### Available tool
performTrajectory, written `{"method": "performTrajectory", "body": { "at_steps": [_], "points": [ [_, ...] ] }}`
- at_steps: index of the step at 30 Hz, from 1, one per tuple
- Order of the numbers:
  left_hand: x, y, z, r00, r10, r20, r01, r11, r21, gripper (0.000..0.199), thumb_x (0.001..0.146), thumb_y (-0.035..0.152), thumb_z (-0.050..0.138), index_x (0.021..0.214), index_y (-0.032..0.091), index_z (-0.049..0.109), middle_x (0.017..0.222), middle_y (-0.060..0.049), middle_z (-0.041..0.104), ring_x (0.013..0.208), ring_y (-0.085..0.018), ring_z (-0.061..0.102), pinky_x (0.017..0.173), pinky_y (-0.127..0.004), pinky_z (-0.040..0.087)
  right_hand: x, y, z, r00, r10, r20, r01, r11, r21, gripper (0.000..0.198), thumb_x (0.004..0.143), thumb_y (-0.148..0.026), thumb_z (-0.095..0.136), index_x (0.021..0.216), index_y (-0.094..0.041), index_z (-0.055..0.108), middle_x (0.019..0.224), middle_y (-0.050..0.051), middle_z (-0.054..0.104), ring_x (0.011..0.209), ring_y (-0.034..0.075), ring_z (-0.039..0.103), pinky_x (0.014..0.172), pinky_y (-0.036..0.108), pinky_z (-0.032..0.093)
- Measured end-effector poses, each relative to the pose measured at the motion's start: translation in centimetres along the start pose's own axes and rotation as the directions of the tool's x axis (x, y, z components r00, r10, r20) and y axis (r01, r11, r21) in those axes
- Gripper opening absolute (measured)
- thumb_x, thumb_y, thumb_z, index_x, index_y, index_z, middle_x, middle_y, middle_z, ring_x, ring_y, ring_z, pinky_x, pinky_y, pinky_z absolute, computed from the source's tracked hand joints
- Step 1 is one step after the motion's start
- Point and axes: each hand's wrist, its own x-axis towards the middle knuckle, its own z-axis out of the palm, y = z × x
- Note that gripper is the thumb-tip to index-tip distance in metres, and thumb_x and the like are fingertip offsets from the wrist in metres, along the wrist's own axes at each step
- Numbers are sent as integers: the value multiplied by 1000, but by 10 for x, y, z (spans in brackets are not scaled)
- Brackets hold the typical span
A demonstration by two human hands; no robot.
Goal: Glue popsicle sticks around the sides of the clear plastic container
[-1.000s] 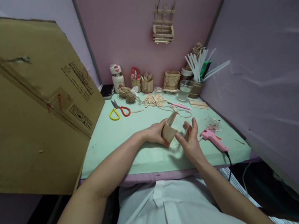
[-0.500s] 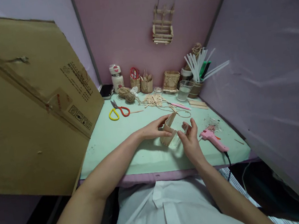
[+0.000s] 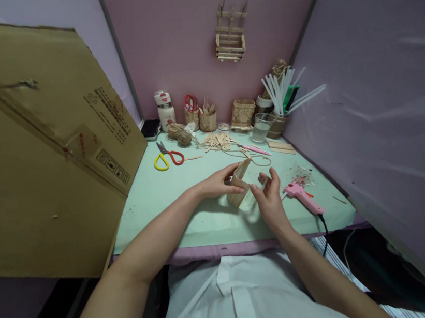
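Observation:
My left hand (image 3: 225, 182) grips a small piece made of joined wooden craft sticks (image 3: 237, 187), thumb on the near side and fingers behind. One flat wooden panel of it sticks up at the back. Against its right side lies a clear plastic cup (image 3: 248, 202), tipped over. My right hand (image 3: 269, 198) has its thumb and fingers closed round the cup's right end. Part of the cup is hidden by my fingers. Just right of that hand a pink hot glue gun (image 3: 304, 199) rests on the table.
Yellow-and-red scissors (image 3: 168, 157), loose craft sticks (image 3: 218, 141), a twine ball (image 3: 181, 134) and a pink-handled cutter (image 3: 256, 150) lie farther back. A cup of water (image 3: 261, 129) and a pot of glue sticks (image 3: 278, 127) stand back right. Cardboard (image 3: 39, 150) blocks the left.
Both hands stay almost still with the cup and the wooden piece between them. My right thumb has shifted very slightly left, toward the wooden piece.

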Motion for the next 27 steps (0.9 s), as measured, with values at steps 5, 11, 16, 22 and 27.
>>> {"method": "performTrajectory", "body": {
  "at_steps": [5,11,16,22,27],
  "points": [
    [0,0,0,1000,-9,0,9,1000,3,90,70,38,80,147,21,36,151,-13,44,137,-31,44,113,-41,37,0,-1,0,1000,21,-13,-21,999,27,101,75,-65,64,151,-18,15,149,21,36,142,28,35,115,50,29],
    [1,0,2,1000,-23,-4,23,1000,-8,90,70,37,79,147,20,36,150,-13,45,137,-30,45,112,-41,37,2,2,1,999,33,-22,-33,999,23,101,74,-65,65,151,-19,17,148,20,38,140,28,37,115,50,30],
    [-1,1,1,1000,-30,-11,30,999,29,98,68,39,80,150,20,29,156,-16,36,140,-32,41,113,-43,36,0,3,0,1000,11,-4,-10,1000,24,100,77,-66,62,151,-16,16,151,22,35,143,27,34,117,48,27],
    [-6,-2,0,997,-73,35,60,957,283,119,52,38,89,151,18,26,151,-14,42,138,-34,41,115,-43,33,0,9,-3,1000,-19,25,18,1000,20,97,79,-67,58,152,-19,14,154,20,31,146,27,30,118,51,24],
    [-5,-7,2,992,-114,52,85,914,396,108,50,36,88,143,17,35,131,-11,59,120,-33,56,102,-44,45,-1,11,-5,998,-21,67,21,1000,1,111,70,-61,72,153,-23,10,155,20,30,146,29,30,117,54,25]
  ]
}}
